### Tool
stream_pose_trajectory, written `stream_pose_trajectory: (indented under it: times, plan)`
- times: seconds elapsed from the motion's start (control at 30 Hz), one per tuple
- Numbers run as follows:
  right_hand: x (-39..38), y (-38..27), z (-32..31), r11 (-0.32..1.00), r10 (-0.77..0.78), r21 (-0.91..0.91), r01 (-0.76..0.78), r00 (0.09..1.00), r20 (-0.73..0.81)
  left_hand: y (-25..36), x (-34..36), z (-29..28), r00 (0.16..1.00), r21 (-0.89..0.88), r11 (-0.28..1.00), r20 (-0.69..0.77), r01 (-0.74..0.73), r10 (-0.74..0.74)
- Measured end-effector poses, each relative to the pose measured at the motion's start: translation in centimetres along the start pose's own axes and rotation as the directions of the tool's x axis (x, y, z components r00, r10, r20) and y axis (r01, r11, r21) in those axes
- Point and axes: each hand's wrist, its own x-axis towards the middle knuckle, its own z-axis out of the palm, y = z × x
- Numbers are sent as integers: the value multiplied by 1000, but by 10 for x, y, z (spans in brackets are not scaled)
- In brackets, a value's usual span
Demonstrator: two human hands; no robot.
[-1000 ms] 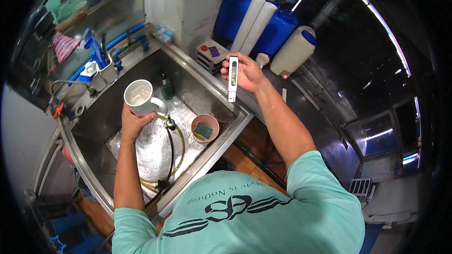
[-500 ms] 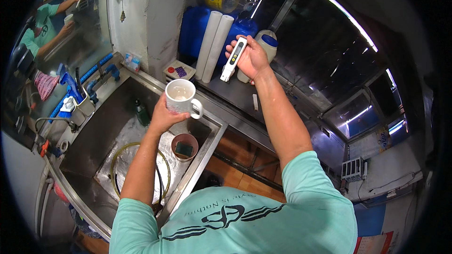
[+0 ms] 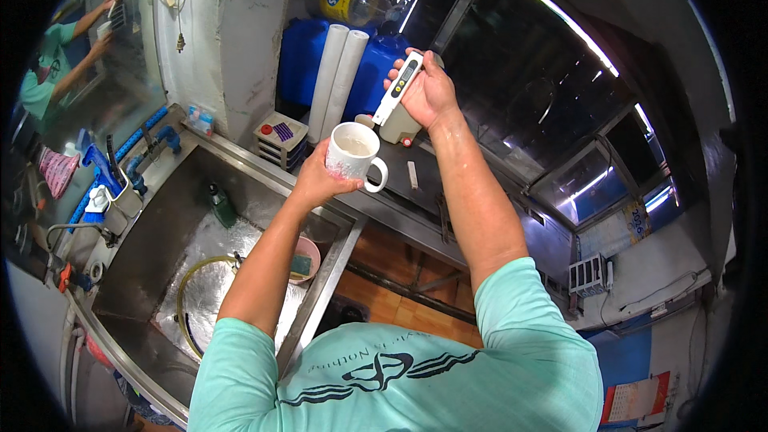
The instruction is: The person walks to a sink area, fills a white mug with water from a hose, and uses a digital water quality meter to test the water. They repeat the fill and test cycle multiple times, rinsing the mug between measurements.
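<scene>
My left hand [image 3: 318, 180] is wrapped round a white mug [image 3: 346, 163] with a pinkish pattern low on its side. Its handle points right, and pale liquid shows inside. In my right hand [image 3: 432, 98], farther off and to the right, lies a white pen-shaped water tester [image 3: 398, 90] with a small screen and yellow buttons. The tester's lower tip slants down toward the mug, above and right of the rim, apart from it. My left forearm crosses over the steel sink [image 3: 132, 272].
In the sink are a green bottle [image 3: 222, 206], a yellowish hose [image 3: 186, 296] and a pink bowl [image 3: 310, 250] with a sponge. White rolls [image 3: 336, 84], blue containers [image 3: 300, 56] and a small drawer box [image 3: 278, 142] stand behind. A brush holder [image 3: 126, 198] sits at left.
My left hand has carried the mug rightward, closer to the tester. My right hand still holds the tester, a little farther right against the background. The whole view has shifted slightly.
</scene>
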Motion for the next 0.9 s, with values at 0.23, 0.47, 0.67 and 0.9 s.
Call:
stream_pose_trajectory:
  times: [0.23,0.47,0.67,0.9]
  plan:
    - [-1,-5,-6,1000,12,5,-12,1000,-6,-3,15,15,998,-85,996,50,-20,24]
    - [-7,10,-7,999,8,-35,-9,1000,-22,-4,26,20,998,-78,997,65,-20,25]
    - [-8,19,-7,999,35,-19,-35,999,-2,2,30,21,997,-82,996,76,-18,25]
    - [-5,22,-15,999,45,-5,-44,999,27,0,38,21,996,-51,998,70,-44,48]
